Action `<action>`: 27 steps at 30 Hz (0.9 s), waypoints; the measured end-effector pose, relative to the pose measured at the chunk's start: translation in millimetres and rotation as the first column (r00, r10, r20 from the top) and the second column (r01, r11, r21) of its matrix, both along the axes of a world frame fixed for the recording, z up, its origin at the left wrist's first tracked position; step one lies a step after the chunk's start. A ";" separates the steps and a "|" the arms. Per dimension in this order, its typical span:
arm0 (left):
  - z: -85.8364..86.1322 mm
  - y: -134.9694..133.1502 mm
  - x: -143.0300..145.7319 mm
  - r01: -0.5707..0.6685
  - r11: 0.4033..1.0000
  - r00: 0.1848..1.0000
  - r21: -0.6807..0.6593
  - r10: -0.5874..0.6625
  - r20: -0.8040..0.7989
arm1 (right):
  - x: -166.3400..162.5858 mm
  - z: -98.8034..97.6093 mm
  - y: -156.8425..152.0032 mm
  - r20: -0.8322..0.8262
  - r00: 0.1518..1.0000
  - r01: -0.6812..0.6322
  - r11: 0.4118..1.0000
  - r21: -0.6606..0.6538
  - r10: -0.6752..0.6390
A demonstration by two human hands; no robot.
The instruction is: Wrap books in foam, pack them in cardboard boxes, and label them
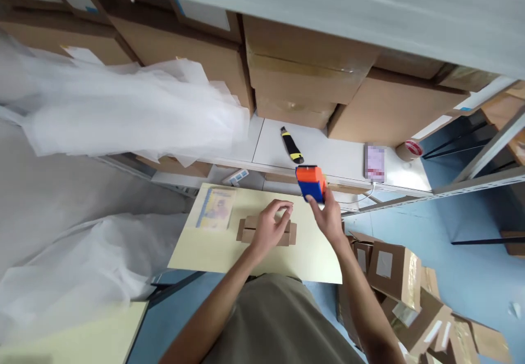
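Note:
My left hand (270, 223) rests on a small flat cardboard box (246, 232) lying on a pale yellow table (213, 249), its fingers curled over the box's top. My right hand (328, 213) grips an orange and blue tape dispenser (310, 182) and holds it above the table's far right edge, close to the white shelf.
A black and yellow utility knife (291, 145), a phone (374, 163) and a tape roll (410, 149) lie on the white shelf (328, 151) under stacked cardboard boxes (303, 74). White plastic wrapping (123, 107) hangs at the left. Taped small boxes (394, 276) pile on the blue floor at the right. A booklet (215, 208) lies on the table.

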State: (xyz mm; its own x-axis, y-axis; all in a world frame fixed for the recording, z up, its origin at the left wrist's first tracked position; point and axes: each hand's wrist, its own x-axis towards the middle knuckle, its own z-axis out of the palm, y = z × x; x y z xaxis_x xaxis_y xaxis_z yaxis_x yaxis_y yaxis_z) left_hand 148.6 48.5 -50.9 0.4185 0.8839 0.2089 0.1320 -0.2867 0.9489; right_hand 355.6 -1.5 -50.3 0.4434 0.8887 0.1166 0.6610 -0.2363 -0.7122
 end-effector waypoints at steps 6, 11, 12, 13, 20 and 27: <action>-20.4 -41.9 -44.5 -0.058 0.967 0.998 -0.249 0.061 0.007 | -75.1 -14.0 -43.3 -0.557 0.814 -0.196 0.981 0.009 0.167; -30.2 -53.1 -76.2 -0.104 0.951 0.994 -0.290 0.108 -0.002 | -109.9 -27.8 -48.1 -0.633 0.754 -0.238 0.971 -0.013 0.176; -31.3 -53.8 -81.0 -0.098 0.950 0.995 -0.296 0.104 0.005 | -115.1 -29.1 -48.3 -0.626 0.761 -0.232 0.973 -0.017 0.171; -32.1 -54.1 -85.6 -0.092 0.950 0.995 -0.300 0.101 0.012 | -119.7 -29.8 -48.2 -0.614 0.772 -0.224 0.974 -0.022 0.164; -29.1 -39.8 -125.9 -0.067 0.927 0.996 -0.368 0.086 0.035 | -132.0 -25.6 -47.9 -0.525 0.824 -0.330 0.934 -0.137 0.214; -28.2 -5.8 -159.9 -0.068 0.884 0.990 -0.463 0.119 0.081 | -141.4 -16.5 -53.9 -0.477 0.811 -0.510 0.808 -0.295 0.338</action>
